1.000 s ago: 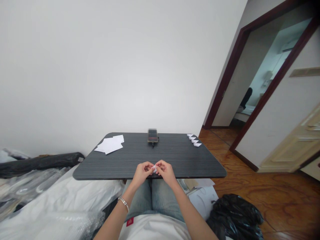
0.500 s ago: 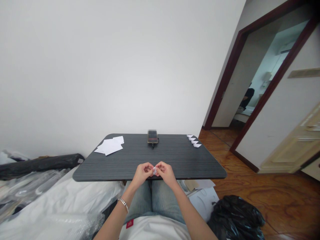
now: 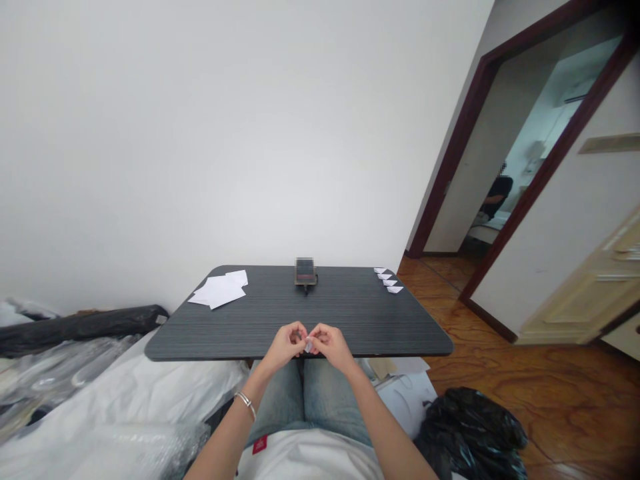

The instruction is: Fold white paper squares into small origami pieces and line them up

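Note:
A small folded piece of white paper is pinched between my two hands, just above the near edge of the dark table. My left hand grips it from the left, thumb and fingertips closed. From the other side my right hand pinches it the same way. The fingers cover much of the paper, so its exact shape is hard to make out. Several sheets of white paper lie overlapping at the table's left. Along the right edge sit several small folded paper pieces in a row.
At the table's back stands a phone-like device with a cable. White wall rises behind. Wrapped bundles and plastic lie at left; a black plastic bag rests on the floor at right. Beyond the doorway a person is partly visible.
Both hands stay in nearly the same place, still pinching the paper. The fingers have shifted slightly, and the paper appears a little lower and more tilted.

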The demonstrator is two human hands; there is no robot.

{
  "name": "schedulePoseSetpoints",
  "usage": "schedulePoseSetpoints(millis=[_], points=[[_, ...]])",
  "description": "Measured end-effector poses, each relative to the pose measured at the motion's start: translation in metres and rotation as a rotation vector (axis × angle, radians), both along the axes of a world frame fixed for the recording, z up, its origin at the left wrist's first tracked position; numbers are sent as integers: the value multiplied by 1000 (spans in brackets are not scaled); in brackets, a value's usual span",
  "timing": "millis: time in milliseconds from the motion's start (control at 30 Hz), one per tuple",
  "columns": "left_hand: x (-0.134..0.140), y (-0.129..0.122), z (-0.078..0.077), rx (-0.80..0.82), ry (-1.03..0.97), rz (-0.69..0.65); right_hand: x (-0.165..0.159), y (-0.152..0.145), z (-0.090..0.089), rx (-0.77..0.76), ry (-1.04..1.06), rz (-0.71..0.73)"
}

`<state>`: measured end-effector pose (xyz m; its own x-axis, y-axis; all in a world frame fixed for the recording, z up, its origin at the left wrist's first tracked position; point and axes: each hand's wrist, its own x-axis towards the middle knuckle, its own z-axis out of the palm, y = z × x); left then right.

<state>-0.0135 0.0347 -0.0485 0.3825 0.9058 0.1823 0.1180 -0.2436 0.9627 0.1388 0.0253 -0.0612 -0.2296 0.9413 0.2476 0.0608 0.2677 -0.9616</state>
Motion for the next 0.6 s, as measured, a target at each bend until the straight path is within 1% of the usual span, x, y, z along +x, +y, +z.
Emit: schedulePoseSetpoints(millis=[267, 600], points=[[0, 2, -3, -22, -79, -5, -1, 1, 0, -10, 44, -21], [-2, 2, 3, -27, -198, 44, 1, 5, -1, -27, 168, -43]])
